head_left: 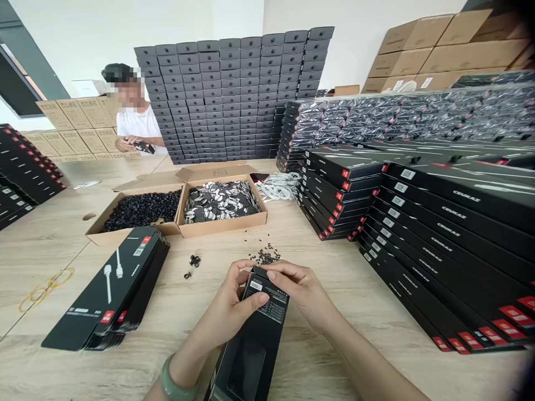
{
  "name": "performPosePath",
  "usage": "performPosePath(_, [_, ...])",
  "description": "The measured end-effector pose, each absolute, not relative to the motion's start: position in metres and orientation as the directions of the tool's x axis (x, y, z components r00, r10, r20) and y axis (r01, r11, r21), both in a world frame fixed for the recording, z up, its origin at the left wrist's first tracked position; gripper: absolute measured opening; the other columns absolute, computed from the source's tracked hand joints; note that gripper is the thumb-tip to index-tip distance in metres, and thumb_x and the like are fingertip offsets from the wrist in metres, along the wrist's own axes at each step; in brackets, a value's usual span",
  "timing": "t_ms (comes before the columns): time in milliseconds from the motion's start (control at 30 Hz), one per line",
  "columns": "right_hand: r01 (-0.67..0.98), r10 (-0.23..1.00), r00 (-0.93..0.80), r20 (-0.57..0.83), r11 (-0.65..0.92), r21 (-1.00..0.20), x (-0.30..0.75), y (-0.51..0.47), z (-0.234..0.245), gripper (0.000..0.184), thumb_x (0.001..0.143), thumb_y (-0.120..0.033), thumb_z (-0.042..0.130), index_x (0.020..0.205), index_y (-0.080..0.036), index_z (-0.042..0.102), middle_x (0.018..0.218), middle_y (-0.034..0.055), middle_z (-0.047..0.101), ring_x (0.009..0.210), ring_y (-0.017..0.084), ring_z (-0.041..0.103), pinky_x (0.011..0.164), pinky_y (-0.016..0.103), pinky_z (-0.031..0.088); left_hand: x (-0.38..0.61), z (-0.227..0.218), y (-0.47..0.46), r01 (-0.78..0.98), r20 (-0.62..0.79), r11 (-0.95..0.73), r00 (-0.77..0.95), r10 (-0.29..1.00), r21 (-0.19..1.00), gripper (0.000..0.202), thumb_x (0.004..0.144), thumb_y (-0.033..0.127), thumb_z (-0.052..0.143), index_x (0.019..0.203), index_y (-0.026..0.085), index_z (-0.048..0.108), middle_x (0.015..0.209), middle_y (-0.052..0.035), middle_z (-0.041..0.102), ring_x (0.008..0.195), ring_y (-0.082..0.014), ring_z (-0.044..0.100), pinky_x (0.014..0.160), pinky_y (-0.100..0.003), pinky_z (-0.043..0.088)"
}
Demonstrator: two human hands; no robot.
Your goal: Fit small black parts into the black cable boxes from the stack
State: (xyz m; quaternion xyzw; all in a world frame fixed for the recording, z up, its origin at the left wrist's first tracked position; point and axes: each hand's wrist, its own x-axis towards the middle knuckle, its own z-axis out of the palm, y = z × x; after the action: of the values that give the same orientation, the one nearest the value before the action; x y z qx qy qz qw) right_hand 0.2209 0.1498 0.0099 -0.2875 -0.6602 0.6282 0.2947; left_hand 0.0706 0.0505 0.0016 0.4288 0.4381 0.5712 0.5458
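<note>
Both my hands grip a long black retail box (254,340) above the near part of the wooden table (326,340). My left hand (232,309) wraps its left side, thumb pressed on the barcode label. My right hand (298,287) pinches the box's top end with closed fingers. A green bangle (169,384) circles my left wrist. Just beyond my fingers lies a small pile of black plastic bits (264,256), with a few loose ones (192,263) to its left.
A stack of flat black boxes (112,289) lies at the left, and assembled boxes (451,234) are piled at the right. Two open cartons hold black parts (142,209) and bagged items (221,200). White cables (280,186) and a wall of grey boxes (234,100) stand behind. A person (136,120) works at the far left.
</note>
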Motion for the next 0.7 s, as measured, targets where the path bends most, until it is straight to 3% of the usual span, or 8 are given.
performPosePath(267, [-0.029, 0.692, -0.702, 0.166, 0.205, -0.978, 0.223, 0.146, 0.014, 0.022, 0.090, -0.035, 0.057, 0.102, -0.027, 0.073, 0.104, 0.0048, 0.067, 0.100, 0.021, 0.060, 0.090, 0.034, 0.045, 0.067, 0.000, 0.053, -0.261, 0.033, -0.053, -0.079, 0.996, 0.964, 0.043, 0.085, 0.034, 0.064, 0.120, 0.027, 0.039, 0.091, -0.0005, 0.062, 0.076, -0.0119, 0.054, 0.069, -0.025, 0.042])
performPosePath(400, [0.008, 0.643, -0.750, 0.158, 0.247, -0.969, 0.223, 0.145, 0.016, 0.025, 0.090, -0.036, 0.058, 0.111, -0.028, 0.069, 0.108, 0.0053, 0.063, 0.104, 0.022, 0.057, 0.092, 0.036, 0.045, 0.066, 0.007, 0.052, -0.290, 0.032, -0.062, -0.107, 0.994, 0.955, 0.038, 0.085, 0.035, 0.064, 0.116, 0.026, 0.045, 0.092, -0.0012, 0.063, 0.077, -0.0134, 0.057, 0.069, -0.025, 0.043])
performPosePath(533, [0.063, 0.689, -0.717, 0.105, 0.214, -0.975, 0.220, 0.139, 0.013, 0.031, 0.089, -0.040, 0.058, 0.117, -0.027, 0.061, 0.109, 0.0049, 0.063, 0.096, 0.021, 0.058, 0.084, 0.035, 0.047, 0.064, 0.011, 0.054, -0.325, -0.001, -0.064, -0.197, 0.980, 0.943, 0.034, 0.083, 0.038, 0.065, 0.109, 0.024, 0.047, 0.089, 0.0001, 0.062, 0.071, -0.0123, 0.057, 0.064, -0.024, 0.045])
performPosePath(700, [-0.018, 0.747, -0.659, 0.087, 0.100, -0.995, 0.216, 0.135, 0.007, 0.026, 0.085, -0.044, 0.063, 0.102, -0.024, 0.061, 0.090, 0.0022, 0.063, 0.081, 0.017, 0.056, 0.071, 0.030, 0.045, 0.064, 0.005, 0.056, -0.317, 0.009, -0.087, -0.240, 0.971, 0.945, 0.026, 0.084, 0.036, 0.065, 0.099, 0.023, 0.048, 0.081, 0.0026, 0.060, 0.066, -0.0092, 0.053, 0.060, -0.021, 0.043])
